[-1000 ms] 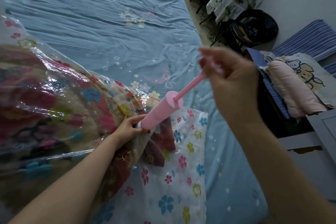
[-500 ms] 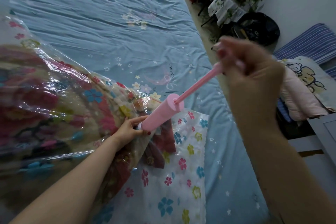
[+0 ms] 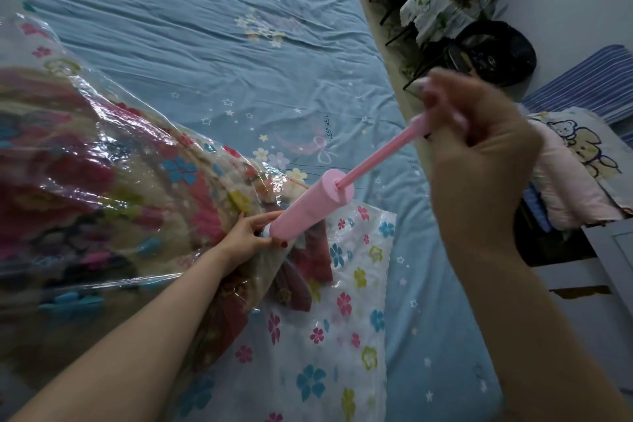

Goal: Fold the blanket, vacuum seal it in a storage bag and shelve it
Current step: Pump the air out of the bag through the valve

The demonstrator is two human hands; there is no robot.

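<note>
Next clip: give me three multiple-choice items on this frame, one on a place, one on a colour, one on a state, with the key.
1. Where does the storage bag lie?
A. on the bed
B. on the floor
C. on a shelf

2. What colour is the hand pump?
A. blue
B. pink
C. white

3. How is the pump's plunger rod?
A. pushed fully in
C. drawn out
B. detached

Key: 1 A, the bag rests on the blue sheet; 2 B, barrel and rod are pink; 3 C, the right hand holds the handle far from the barrel, the left hand grips its base.

dim daylight from top | glare on storage bag (image 3: 102, 154) | right hand (image 3: 479, 161) blurred | edges bowed
</note>
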